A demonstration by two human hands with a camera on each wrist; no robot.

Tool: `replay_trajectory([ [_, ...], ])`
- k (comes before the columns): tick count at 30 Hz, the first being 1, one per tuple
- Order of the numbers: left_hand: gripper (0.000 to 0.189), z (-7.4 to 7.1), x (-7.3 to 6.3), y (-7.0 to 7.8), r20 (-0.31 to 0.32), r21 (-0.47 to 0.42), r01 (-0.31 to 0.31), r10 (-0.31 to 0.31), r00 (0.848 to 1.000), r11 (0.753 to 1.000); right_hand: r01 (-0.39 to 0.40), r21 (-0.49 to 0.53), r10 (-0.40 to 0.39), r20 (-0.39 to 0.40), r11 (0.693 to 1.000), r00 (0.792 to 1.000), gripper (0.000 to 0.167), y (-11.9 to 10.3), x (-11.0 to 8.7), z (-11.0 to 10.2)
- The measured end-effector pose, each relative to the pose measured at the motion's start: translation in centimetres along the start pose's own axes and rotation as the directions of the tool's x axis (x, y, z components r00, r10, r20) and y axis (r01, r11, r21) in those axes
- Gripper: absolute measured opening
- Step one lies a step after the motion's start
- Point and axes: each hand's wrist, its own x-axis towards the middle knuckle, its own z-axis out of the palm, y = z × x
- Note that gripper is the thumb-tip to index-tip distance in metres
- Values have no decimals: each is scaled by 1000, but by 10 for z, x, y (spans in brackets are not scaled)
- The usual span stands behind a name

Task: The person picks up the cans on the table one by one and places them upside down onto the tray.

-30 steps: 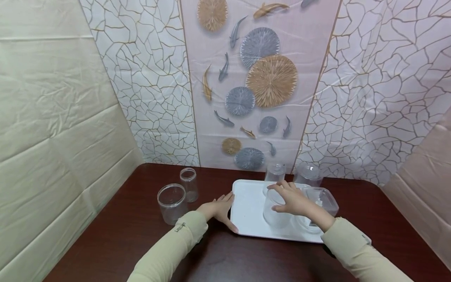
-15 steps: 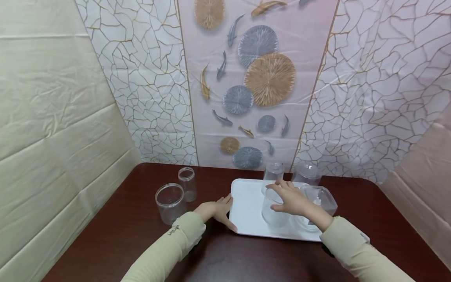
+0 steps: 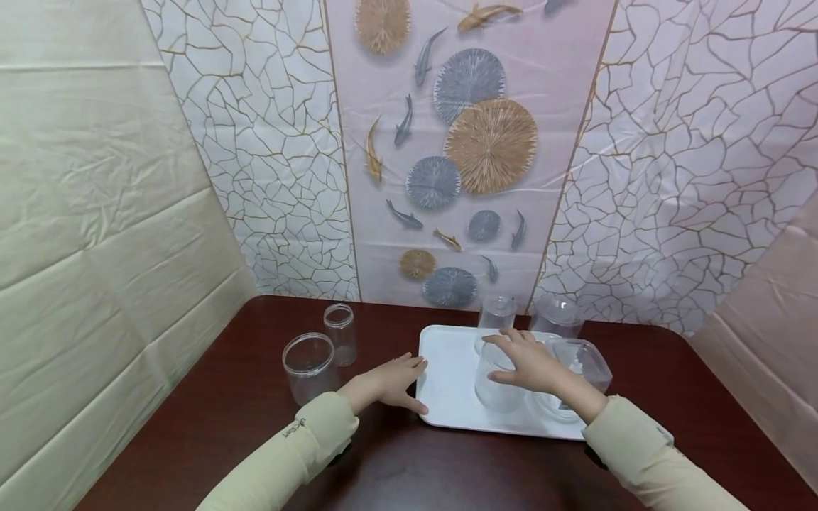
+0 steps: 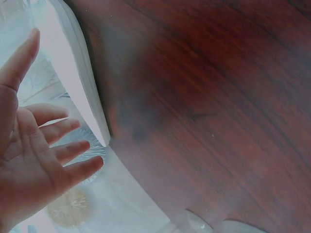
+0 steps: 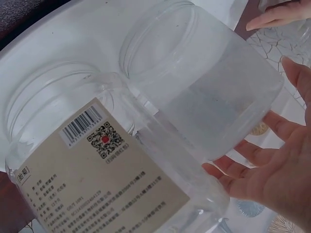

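In the head view, my right hand is over a clear jar on a white tray, fingers spread. The right wrist view shows this jar mouth down, fingertips at its base; whether they press on it I cannot tell. Closer to that camera stands another clear jar with a printed label, also mouth down. My left hand is beside the tray's left edge with its fingers extended. In the left wrist view the left palm holds nothing, close to the tray rim.
A wide clear jar and a narrow one stand mouth up on the dark table, left of the tray. Clear containers crowd the tray's right half, including a boxy one. A patterned wall covering rises behind.
My left hand has slid a little left at the tray's left edge, its fingers straighter. The right hand, the jar beneath it and the tray have stayed in place.
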Motion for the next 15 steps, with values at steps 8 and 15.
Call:
replay_trajectory([
  [8,82,-5,-10,1,-115,73,-32,40,993,997,42,-15,-44,-146,999,988,58,-1,0,2],
  [15,74,-13,-21,4,-230,145,-78,111,967,986,62,29,-54,-212,998,976,55,-8,2,-2],
])
